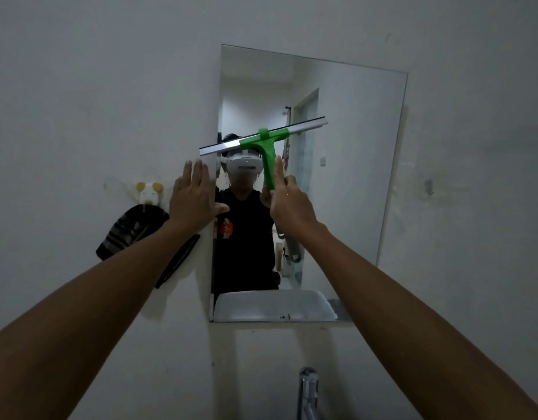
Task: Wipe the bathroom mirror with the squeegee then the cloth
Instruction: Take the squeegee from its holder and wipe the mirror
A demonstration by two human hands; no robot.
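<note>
White bathroom wall carries a frameless mirror (346,177) above a sink (273,307), which shows only as a reflection and appears empty. Right hand (292,204) is closed around the lower end of the green handle of the squeegee (263,140), its blade tilted across the mirror's left half at mid-height. Left hand (195,198) lies open and flat at the mirror's left edge, holding nothing. Squeegee judged light and stiff, the handle being the proper hold. Dark cloth (131,231) hangs from a wall hook, soft and limp.
</note>
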